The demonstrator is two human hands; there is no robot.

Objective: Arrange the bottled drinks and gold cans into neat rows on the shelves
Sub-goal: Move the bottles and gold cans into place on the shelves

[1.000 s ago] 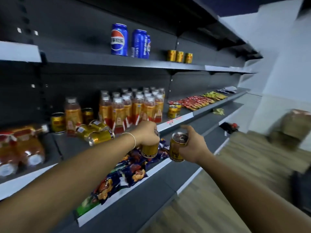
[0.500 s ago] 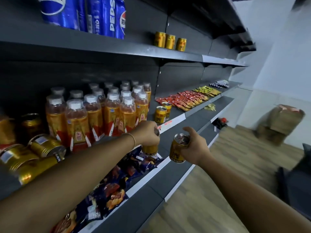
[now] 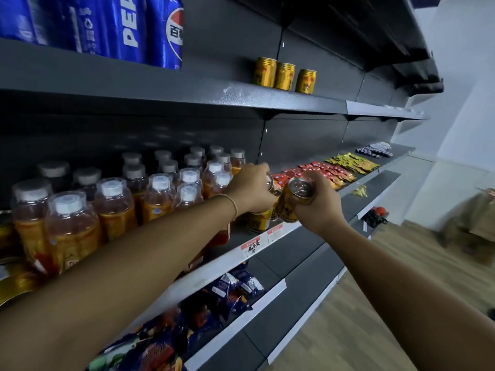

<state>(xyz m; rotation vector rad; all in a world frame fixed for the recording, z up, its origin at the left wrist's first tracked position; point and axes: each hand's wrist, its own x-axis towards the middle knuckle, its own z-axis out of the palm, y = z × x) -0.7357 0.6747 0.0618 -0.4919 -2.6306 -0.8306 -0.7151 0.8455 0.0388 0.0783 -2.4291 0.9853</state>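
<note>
My left hand [image 3: 253, 187] grips a gold can [image 3: 259, 220] from above, its base at the middle shelf [image 3: 292, 231] just right of the bottles. My right hand [image 3: 317, 202] holds a second gold can [image 3: 293, 200], tilted, close beside the first. Another gold can shows only as a sliver between them. Several orange bottled drinks [image 3: 158, 194] with white caps stand in rows on the left of this shelf. Three gold cans [image 3: 285, 75] stand in a row on the upper shelf. Gold cans [image 3: 13, 285] lie at the far left edge.
Blue Pepsi cans [image 3: 128, 25] stand on the upper shelf at the left. Red and yellow snack packets [image 3: 329, 170] lie further right on the middle shelf. Snack bags [image 3: 227, 293] fill the lower shelf. Cardboard boxes [image 3: 479, 223] sit on the wooden floor at right.
Both hands have carried their gold cans up and forward from over the lower shelf to the middle shelf beside the bottles. The view has moved closer to the shelves.
</note>
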